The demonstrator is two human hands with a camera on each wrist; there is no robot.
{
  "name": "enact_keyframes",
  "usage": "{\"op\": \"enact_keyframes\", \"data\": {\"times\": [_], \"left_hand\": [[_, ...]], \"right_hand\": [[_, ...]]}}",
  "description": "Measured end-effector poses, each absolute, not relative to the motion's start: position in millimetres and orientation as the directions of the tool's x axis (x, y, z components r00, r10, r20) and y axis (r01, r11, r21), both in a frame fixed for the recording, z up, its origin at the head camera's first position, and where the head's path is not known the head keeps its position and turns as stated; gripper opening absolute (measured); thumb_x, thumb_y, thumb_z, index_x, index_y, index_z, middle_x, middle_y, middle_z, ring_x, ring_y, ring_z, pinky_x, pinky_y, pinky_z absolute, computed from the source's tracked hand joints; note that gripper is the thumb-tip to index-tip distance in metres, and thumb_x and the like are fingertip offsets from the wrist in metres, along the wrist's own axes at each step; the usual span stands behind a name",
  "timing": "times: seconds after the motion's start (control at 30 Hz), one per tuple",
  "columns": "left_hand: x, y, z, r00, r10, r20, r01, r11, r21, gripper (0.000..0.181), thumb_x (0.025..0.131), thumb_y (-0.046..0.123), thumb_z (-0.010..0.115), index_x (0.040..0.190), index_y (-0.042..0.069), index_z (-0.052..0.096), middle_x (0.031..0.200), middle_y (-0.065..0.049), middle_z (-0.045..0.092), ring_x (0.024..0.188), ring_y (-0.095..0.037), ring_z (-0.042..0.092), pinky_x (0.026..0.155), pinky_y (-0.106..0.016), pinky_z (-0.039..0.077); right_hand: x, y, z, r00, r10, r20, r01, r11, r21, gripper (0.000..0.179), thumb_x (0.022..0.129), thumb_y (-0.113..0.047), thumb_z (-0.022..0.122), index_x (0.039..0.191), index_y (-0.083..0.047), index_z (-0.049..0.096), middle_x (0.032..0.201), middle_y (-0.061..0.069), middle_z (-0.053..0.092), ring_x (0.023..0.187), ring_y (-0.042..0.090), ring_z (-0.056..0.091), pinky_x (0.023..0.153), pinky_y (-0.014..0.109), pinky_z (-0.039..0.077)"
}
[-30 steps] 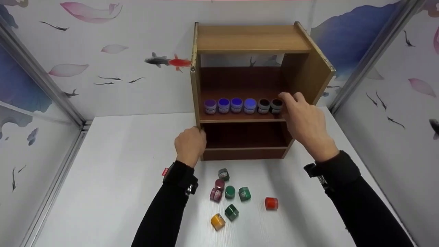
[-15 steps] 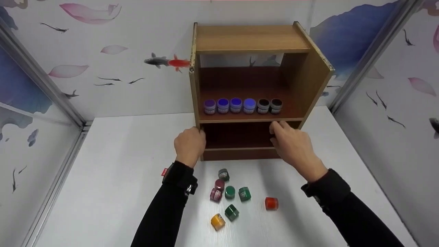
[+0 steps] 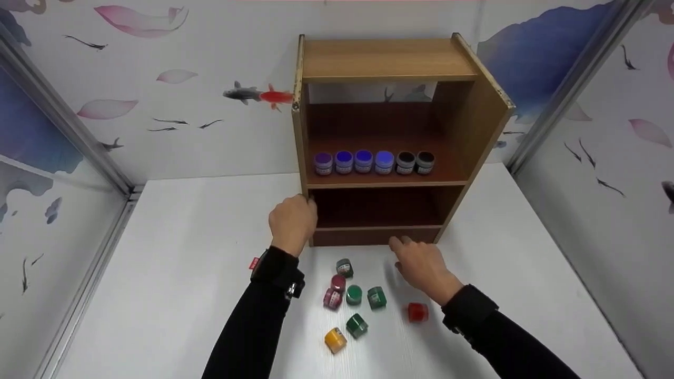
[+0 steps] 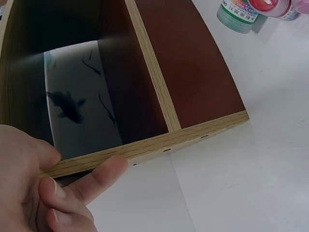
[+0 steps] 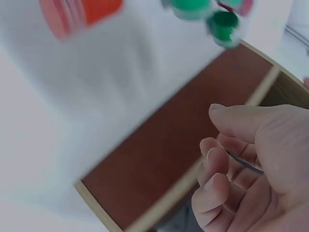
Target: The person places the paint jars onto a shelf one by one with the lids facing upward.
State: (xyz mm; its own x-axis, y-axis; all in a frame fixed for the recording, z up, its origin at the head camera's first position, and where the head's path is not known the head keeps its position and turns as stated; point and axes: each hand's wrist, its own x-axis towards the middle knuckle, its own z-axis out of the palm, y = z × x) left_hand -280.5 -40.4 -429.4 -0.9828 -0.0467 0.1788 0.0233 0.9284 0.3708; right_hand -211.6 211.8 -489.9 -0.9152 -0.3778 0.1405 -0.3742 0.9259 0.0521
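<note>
The left hand (image 3: 293,223) pinches the left edge of the cabinet (image 3: 389,59); the right hand (image 3: 423,267) hangs empty, loosely curled. Apparently between shelvings: taking a loose jar (image 3: 376,298), before the cabinet's bottom edge, calls for a wider grasp.

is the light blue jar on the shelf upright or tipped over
Upright: the light blue jar stands on the shelf of the cabinet, its round top facing up and its printed side showing below.

White tabletop (image 3: 184,252), fish-painted wall (image 3: 237,142), metal posts (image 3: 575,79)
</note>
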Motion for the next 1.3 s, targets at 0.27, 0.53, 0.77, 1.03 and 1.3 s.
{"op": "enact_keyframes", "data": {"times": [0.27, 0.53, 0.77, 1.03, 1.3], "left_hand": [[-278.2, -36.4, -431.4, -0.982, -0.039, 0.186, 0.032, 0.932, 0.362, 0.039, 0.1, 0.026, 0.047, 0.076, 0.003, 0.068, 0.067, -0.011, 0.067, 0.059, -0.023, 0.064, 0.048, -0.037, 0.048], [-278.6, -35.4, -432.5, -0.987, -0.042, 0.158, 0.016, 0.938, 0.347, 0.04, 0.101, 0.027, 0.046, 0.078, 0.003, 0.068, 0.07, -0.013, 0.068, 0.062, -0.024, 0.066, 0.051, -0.04, 0.052], [-278.2, -35.3, -430.6, -0.989, -0.035, 0.14, 0.017, 0.936, 0.352, 0.041, 0.101, 0.027, 0.044, 0.077, 0.003, 0.067, 0.07, -0.013, 0.068, 0.061, -0.024, 0.066, 0.05, -0.039, 0.051], [-278.8, -36.4, -428.7, -0.99, -0.043, 0.133, 0.007, 0.935, 0.356, 0.042, 0.101, 0.028, 0.043, 0.078, 0.004, 0.068, 0.069, -0.011, 0.067, 0.06, -0.022, 0.063, 0.049, -0.036, 0.047], [-280.1, -39.6, -428.7, -0.992, -0.046, 0.114, -0.002, 0.933, 0.36, 0.042, 0.102, 0.029, 0.041, 0.08, 0.003, 0.067, 0.07, -0.011, 0.068, 0.062, -0.023, 0.065, 0.05, -0.037, 0.049]], "right_hand": [[-198.8, 207.3, -515.1, -0.939, -0.343, 0.015, -0.343, 0.939, -0.003, 0.031, 0.078, -0.015, 0.08, 0.098, -0.008, 0.056, 0.078, 0.012, 0.063, 0.052, 0.021, 0.048, 0.046, 0.039, 0.043], [-192.3, 202.3, -526.2, -0.937, -0.34, -0.083, -0.334, 0.939, -0.078, 0.029, 0.081, -0.01, 0.076, 0.103, -0.01, 0.058, 0.08, 0.011, 0.065, 0.058, 0.022, 0.053, 0.053, 0.041, 0.047], [-192.3, 207.6, -525.7, -0.935, -0.343, -0.096, -0.329, 0.935, -0.132, 0.029, 0.082, -0.008, 0.074, 0.108, -0.01, 0.061, 0.087, 0.012, 0.069, 0.063, 0.025, 0.059, 0.058, 0.043, 0.05], [-192.4, 218.7, -519.8, -0.933, -0.341, -0.112, -0.32, 0.932, -0.172, 0.025, 0.085, -0.007, 0.071, 0.11, -0.009, 0.065, 0.089, 0.011, 0.071, 0.067, 0.022, 0.06, 0.062, 0.043, 0.052], [-190.0, 203.8, -515.9, -0.925, -0.36, -0.124, -0.329, 0.919, -0.216, 0.025, 0.086, -0.014, 0.072, 0.11, -0.011, 0.066, 0.091, 0.007, 0.071, 0.073, 0.022, 0.063, 0.066, 0.043, 0.052]]}}
